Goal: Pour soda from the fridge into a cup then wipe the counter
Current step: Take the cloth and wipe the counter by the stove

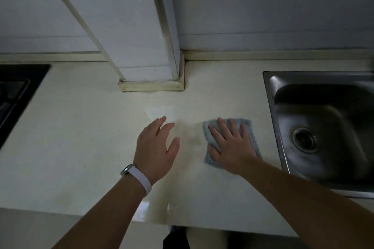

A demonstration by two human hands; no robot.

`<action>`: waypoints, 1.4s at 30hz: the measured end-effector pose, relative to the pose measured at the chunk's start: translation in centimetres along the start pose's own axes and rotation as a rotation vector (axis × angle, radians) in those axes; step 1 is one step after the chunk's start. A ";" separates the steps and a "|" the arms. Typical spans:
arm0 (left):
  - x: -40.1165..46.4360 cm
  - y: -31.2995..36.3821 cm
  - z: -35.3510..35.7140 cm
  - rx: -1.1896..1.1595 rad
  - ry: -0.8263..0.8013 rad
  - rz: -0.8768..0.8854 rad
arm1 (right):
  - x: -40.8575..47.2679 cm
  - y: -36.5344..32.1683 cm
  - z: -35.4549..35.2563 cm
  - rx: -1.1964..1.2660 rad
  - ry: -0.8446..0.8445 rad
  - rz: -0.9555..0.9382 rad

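Blue cloth [250, 130] under right hand [228, 143]

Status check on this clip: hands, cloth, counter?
Right hand flat on the blue cloth, beside sink. Left hand open, empty. Counter otherwise bare; no cup or soda visible.

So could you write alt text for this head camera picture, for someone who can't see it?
A person's right hand presses a pale blue cloth flat on a cream counter, beside a steel sink. The left hand, with a white wristband, is open with fingers spread just left of the cloth. A dark hob sits at far left.
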State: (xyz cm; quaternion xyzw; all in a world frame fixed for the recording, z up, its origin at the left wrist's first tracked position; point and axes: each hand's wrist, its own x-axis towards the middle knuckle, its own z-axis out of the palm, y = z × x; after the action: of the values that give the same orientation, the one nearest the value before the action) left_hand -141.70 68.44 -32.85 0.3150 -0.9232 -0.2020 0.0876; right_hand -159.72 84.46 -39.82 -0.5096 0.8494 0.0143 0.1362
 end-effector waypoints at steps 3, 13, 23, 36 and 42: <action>1.5 -1.7 -0.1 -0.001 -0.037 0.014 | 2.1 -4.6 0.0 0.000 -0.030 -0.109; 4.0 -11.0 -2.6 -0.026 -0.043 -0.034 | 15.5 -18.0 -1.2 -0.055 -0.085 -0.254; 4.7 -17.8 -4.1 -0.039 -0.010 -0.009 | 21.8 -20.3 -2.1 -0.038 -0.002 -0.227; 5.5 -11.2 -4.2 -0.118 -0.187 0.064 | 8.7 -15.8 -0.7 -0.009 -0.070 -0.074; 6.5 -8.0 -2.9 -0.076 -0.288 0.114 | 5.8 -11.6 -2.4 0.041 -0.123 -0.035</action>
State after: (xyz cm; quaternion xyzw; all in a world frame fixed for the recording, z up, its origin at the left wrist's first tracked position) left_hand -141.59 57.76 -33.47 0.2262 -0.9342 -0.2748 -0.0224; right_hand -152.77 73.53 -37.59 -0.5196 0.8305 0.0261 0.1989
